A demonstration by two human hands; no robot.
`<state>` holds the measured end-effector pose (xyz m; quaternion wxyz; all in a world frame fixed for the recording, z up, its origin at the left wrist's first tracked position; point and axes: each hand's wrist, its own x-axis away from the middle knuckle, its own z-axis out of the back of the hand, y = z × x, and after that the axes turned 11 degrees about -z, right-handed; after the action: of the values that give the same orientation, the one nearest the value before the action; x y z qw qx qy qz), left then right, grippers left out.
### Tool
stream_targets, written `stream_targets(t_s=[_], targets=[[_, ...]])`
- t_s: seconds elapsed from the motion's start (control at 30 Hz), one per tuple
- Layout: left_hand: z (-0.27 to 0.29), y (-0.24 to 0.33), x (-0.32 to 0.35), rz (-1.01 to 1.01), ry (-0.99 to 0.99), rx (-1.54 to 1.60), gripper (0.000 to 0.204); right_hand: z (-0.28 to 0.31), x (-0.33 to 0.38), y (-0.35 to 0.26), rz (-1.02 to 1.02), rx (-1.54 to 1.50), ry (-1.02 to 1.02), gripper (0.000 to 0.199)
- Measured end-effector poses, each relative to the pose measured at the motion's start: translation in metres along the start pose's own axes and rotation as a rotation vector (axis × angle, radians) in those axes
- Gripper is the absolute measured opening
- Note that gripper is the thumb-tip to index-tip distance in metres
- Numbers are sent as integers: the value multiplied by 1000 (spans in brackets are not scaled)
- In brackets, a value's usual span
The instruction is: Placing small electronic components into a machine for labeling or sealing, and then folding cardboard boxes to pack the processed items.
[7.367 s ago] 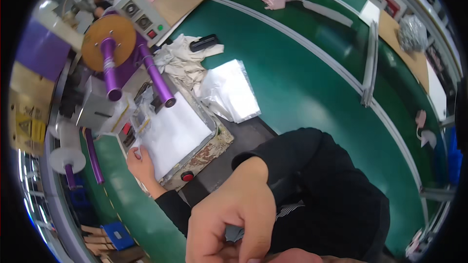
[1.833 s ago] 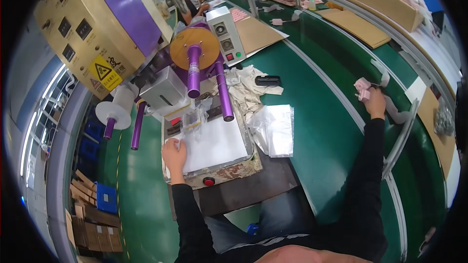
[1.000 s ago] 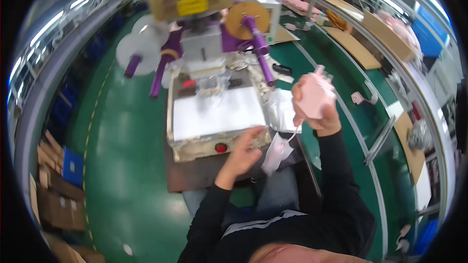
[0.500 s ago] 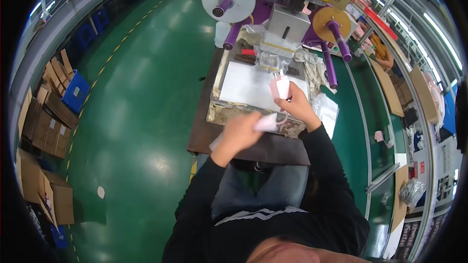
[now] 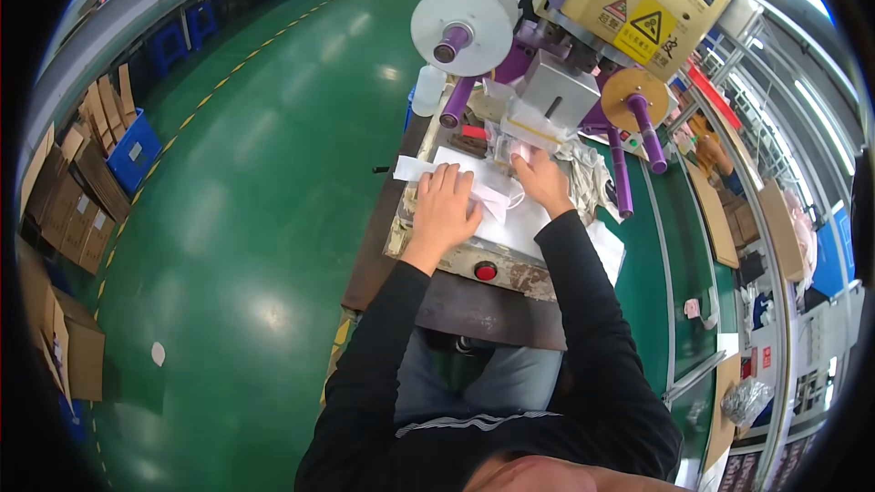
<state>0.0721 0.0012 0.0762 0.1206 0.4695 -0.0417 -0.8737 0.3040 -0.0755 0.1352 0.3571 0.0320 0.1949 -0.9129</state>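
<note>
A white face mask (image 5: 474,189) lies flat on the pale worktop (image 5: 533,230), pinned under the left hand (image 5: 444,210), whose grip is flat and open. The right hand (image 5: 541,179) rests just beside it at a clear packet (image 5: 513,141); its grip cannot be told. One red button (image 5: 486,271) sits nearer the person. Beyond: two purple-cored reels, white (image 5: 464,20) and orange (image 5: 635,96), and one yellow triangular warning label (image 5: 645,27).

Bright overhead light, floor glare, fisheye edges

Two hands, left (image 5: 445,210) and right (image 5: 545,184), one red button (image 5: 486,271), two purple rods (image 5: 625,184), one white roll (image 5: 463,25).
</note>
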Motion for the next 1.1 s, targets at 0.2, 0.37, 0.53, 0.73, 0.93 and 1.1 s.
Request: stream_targets(t_s=[0.2, 0.37, 0.53, 0.73, 0.93, 1.1], targets=[[4, -4, 0, 19, 16, 10, 49, -2, -24, -29, 100, 183, -80, 63], [2, -4, -2, 60, -34, 31, 45, -22, -37, -18, 333, 148, 173, 66], [-1, -4, 2, 82, -34, 32, 44, -37, -44, -4, 569, 309, 345, 78], [-7, 6, -2, 91, -21, 15, 43, -35, -35, 2, 481, 254, 282, 91], [1, -3, -3, 59, 4, -73, 42, -19, -32, -31, 189, 169, -223, 74], [10, 8, 13, 75, 160, -132, 48, 0, -10, 20, 241, -130, -137, 89]])
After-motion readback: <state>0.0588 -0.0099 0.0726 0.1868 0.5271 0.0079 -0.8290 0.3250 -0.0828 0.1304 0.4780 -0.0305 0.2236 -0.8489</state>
